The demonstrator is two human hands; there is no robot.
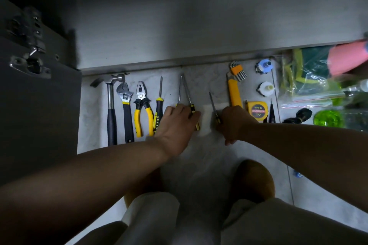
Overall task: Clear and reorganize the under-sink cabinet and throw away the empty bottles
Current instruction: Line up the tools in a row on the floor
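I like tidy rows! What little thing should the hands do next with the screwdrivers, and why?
Probably the right hand lays its small screwdriver straight in the gap beside the yellow knife. The hammer, wrench and pliers already lie side by side, and the left hand holds the two screwdrivers next to that gap.

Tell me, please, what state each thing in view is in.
Cabinet door, open.
Pliers, jaws closed, lying flat.
Tape measure, tape wound in.
Hex keys, fanned out.
Left hand, curled over two screwdrivers.
Right hand, gripping a small screwdriver.
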